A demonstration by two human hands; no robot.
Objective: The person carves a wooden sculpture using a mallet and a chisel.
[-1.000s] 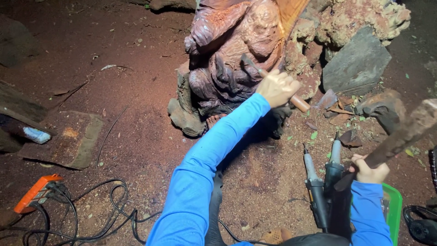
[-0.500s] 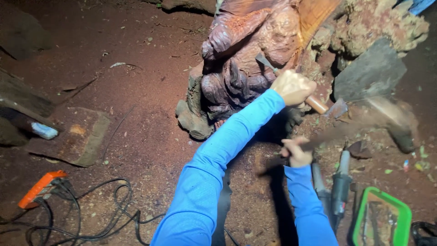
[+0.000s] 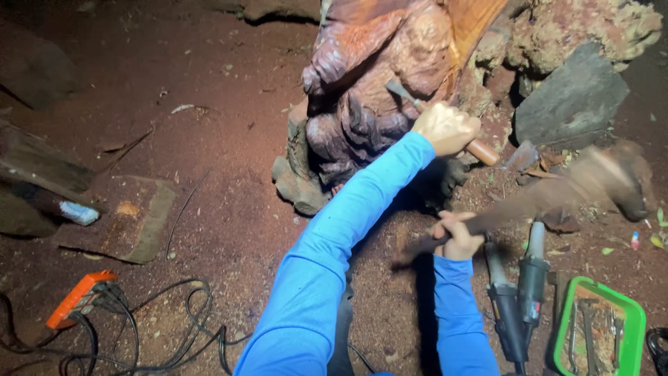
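Swung lower and blurred since a moment ago, wooden mallet (image 3: 557, 191) gripped in right hand (image 3: 459, 237); left hand (image 3: 445, 127) clenched around wooden-handled chisel (image 3: 431, 115), blade against knobbly reddish wood carving (image 3: 376, 83). Bare red sawdust floor (image 3: 209, 153) leftward, rough stones (image 3: 570, 97) crowding right edge. Green-rimmed tray (image 3: 602, 334) holding metal tools, beside two power tools (image 3: 518, 292).

Bright blue long sleeves on both arms, cuffs at wrists; hands (image 3: 445, 127) bare, ungloved.
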